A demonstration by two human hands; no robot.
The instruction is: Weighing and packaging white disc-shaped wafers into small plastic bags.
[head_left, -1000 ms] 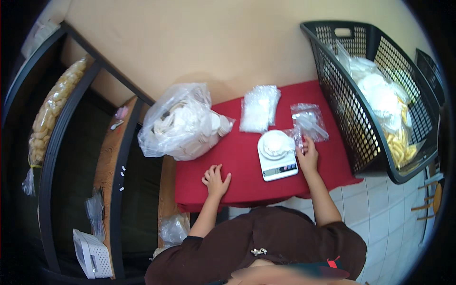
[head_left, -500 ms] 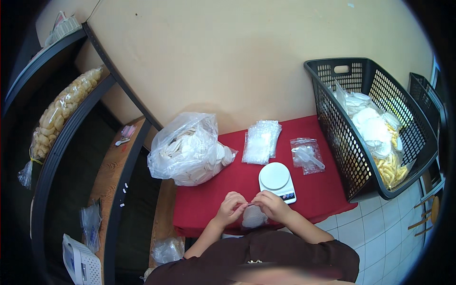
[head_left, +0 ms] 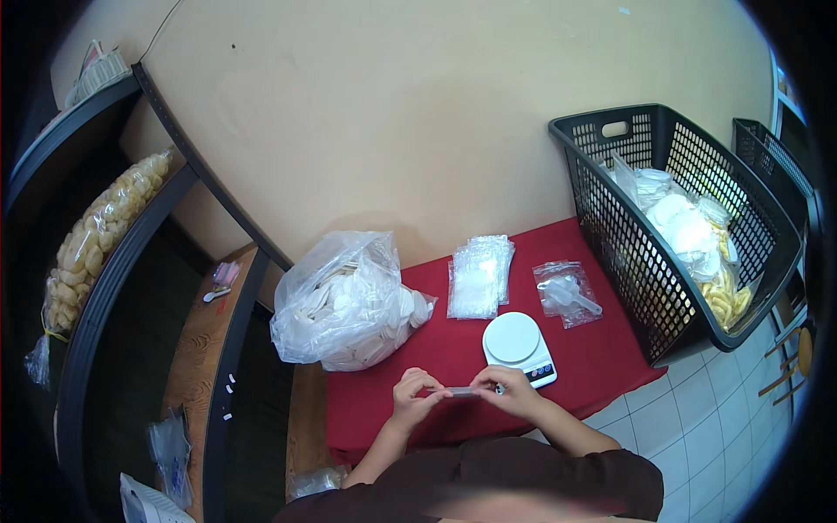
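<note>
Near the front edge of the red-covered table, my left hand [head_left: 415,397] and my right hand [head_left: 510,394] each pinch one end of a small clear plastic bag [head_left: 461,392]. It is stretched between them and shows as a thin strip, seen nearly edge-on. Whether anything lies inside it cannot be made out. Just beyond my right hand is a white kitchen scale [head_left: 513,338] with a bare round platform. A large clear bag of flat white round pieces [head_left: 344,301] stands to the left, partly tipped open toward the right.
Stacked clear bags [head_left: 480,275] lie behind the scale, beside a clear bag with a white scoop [head_left: 568,295]. A black basket [head_left: 623,253] holding filled packets stands at the right. Dark-edged shelves [head_left: 131,240] on the left carry a long bag of puffed snacks [head_left: 109,234].
Both hands have moved apart, pulling the bag's edge straight between them. The bag's body, which hung below them, now shows only as a strip. The view has shifted slightly.
</note>
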